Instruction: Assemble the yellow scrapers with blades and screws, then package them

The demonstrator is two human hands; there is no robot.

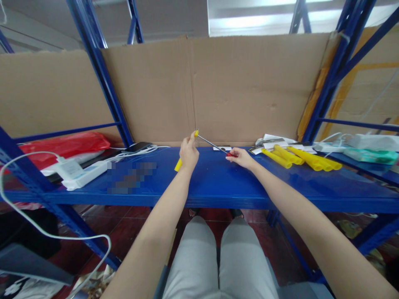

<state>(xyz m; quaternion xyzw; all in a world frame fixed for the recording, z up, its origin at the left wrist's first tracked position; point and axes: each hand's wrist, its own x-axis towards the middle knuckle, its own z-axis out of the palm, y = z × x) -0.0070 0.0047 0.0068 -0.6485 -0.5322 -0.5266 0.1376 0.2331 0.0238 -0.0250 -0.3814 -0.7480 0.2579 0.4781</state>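
Observation:
My left hand (188, 153) is wrapped round a slim yellow tube (178, 165), which shows below the fist and again above the fingers. My right hand (241, 158) grips a screwdriver (214, 144) by its red handle. The metal shaft runs up and left, and its tip is at or close to the upper end of the yellow tube. Whether the tip touches a screw there is too small to tell. Both hands are above the blue shelf top (218, 182). A small white card (222, 148) lies behind the shaft.
Several yellow tubes (288, 155) lie at the right beside white papers (271, 141). A white power strip (85, 174) with cables and a black phone-like object (138, 147) are at the left. A cardboard sheet (249, 87) stands behind; blue posts (107, 83) flank the shelf.

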